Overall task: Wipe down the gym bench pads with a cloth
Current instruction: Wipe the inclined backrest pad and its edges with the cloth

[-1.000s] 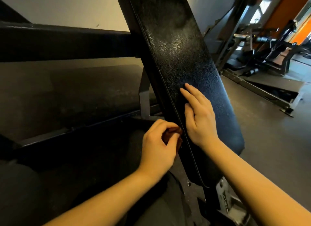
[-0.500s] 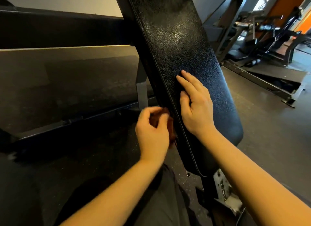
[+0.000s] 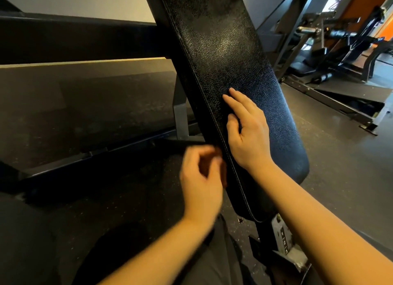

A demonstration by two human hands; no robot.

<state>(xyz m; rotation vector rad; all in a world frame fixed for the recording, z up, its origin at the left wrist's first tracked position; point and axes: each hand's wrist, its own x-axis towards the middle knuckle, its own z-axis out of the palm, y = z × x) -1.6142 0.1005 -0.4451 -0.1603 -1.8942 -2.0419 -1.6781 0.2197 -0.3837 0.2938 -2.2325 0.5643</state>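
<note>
While the black pebbled vinyl bench pad (image 3: 223, 51) stands steeply tilted, running from the top of the view down to a rounded end at lower right, a rust-brown cloth (image 3: 222, 174) sits against its stitched left side edge, low on the pad. Only a small patch of the cloth shows. The rest is hidden inside the left hand (image 3: 202, 178), whose fingers and thumb are curled round it. This hand is motion-blurred, so the exact grip cannot be made out.

The right hand (image 3: 248, 136) lies flat on the pad's face just above and to the right of the cloth. Its fingers are straight and point up the pad, its thumb lies near the seam, and it grasps nothing. Both bare forearms come in from the bottom edge, with the person's dark trousers (image 3: 212, 263) between them.

Under the pad's lower end a grey metal plate with small markings (image 3: 284, 240) is fixed to the black support. Behind the pad on the left, a grey metal upright (image 3: 180, 119) rises from a low dark rail, and a broad black horizontal beam (image 3: 74, 40) crosses higher up. A dark speckled rubber floor (image 3: 340, 178) spreads around the bench. Well apart at far right, black gym machines (image 3: 340, 51) stand before an orange wall (image 3: 361, 4).
</note>
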